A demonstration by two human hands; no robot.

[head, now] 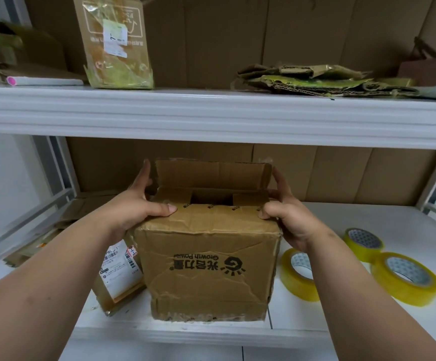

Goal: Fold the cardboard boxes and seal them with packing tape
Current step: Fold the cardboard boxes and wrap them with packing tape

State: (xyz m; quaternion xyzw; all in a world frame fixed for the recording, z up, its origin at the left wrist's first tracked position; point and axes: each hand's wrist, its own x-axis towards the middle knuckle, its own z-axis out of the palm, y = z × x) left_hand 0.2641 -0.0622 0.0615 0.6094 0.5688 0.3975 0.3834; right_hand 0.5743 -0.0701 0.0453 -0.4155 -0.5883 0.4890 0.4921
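The brown cardboard box (209,261) stands on the white shelf (341,316), its back flap up and its front flap folded down; the left hand (136,207) holds its left top edge, fingers curled round it; the right hand (287,217) grips the right top edge; three yellow tape rolls (404,278) lie just beside the box on the right.
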